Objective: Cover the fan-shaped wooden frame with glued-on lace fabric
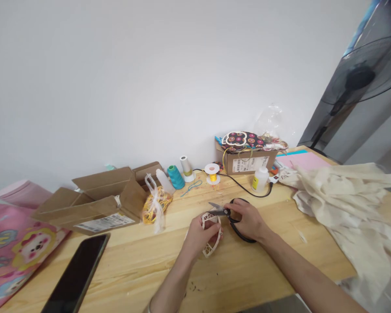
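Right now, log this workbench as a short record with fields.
left hand: holds a curved cream lattice piece
right hand: grips black-handled scissors, blades open at the piece's top edge
surface: wooden table
left side: dark phone, open cardboard box
back: teal thread spool, yellow thread spool
right side: cream fabric

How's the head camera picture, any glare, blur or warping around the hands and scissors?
Head view: soft, even light with faint shadows and no glare on the table. The scissors, left hand and right hand are fairly sharp. Wide-angle warping bends the edges, smearing the phone and cream cloth.
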A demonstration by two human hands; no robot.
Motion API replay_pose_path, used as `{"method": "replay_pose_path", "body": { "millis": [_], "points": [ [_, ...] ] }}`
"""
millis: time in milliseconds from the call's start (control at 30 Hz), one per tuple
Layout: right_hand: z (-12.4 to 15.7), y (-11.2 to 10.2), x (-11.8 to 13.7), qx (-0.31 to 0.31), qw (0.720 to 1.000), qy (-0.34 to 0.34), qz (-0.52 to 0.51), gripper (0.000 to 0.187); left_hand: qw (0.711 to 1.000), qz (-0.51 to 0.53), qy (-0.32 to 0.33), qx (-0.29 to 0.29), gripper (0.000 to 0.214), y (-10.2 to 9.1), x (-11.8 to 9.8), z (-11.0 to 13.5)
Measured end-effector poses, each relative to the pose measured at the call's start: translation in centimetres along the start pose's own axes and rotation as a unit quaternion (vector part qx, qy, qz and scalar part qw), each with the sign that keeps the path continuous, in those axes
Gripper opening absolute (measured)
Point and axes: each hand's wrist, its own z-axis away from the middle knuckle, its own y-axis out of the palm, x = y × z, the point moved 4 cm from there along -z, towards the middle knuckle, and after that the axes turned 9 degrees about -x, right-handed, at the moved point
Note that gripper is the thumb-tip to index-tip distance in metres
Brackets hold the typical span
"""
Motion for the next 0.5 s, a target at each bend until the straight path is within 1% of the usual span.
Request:
{"method": "replay_pose_path", "body": {
  "millis": [100, 167, 367, 433, 500],
  "points": [
    [0.0, 0.0, 0.0, 0.0, 1.0, 0.001, 0.005, 0.034, 1.0, 0.014, -0.003, 0.019, 0.035, -0.3, 0.1, -0.1],
    [-0.1, 0.0, 0.0, -0.004, 1.0, 0.008, 0.009, 0.034, 0.999, 0.022, -0.004, 0.042, 0.041, -0.5, 0.2, -0.3],
    [-0.2, -0.2, -0.3, -0.016, 1.0, 0.02, -0.004, 0.037, 0.996, 0.023, 0.014, 0.09, 0.035, -1.1, -0.1, -0.4],
    [-0.2, -0.3, -0.3, -0.011, 1.0, 0.019, -0.009, 0.038, 0.994, 0.027, 0.003, 0.104, 0.035, -1.1, -0.4, 0.0],
    [-0.2, -0.4, -0.3, -0.008, 1.0, 0.016, -0.012, 0.039, 0.988, 0.068, -0.029, 0.133, 0.037, -0.8, -0.7, 0.5]
  ]
}}
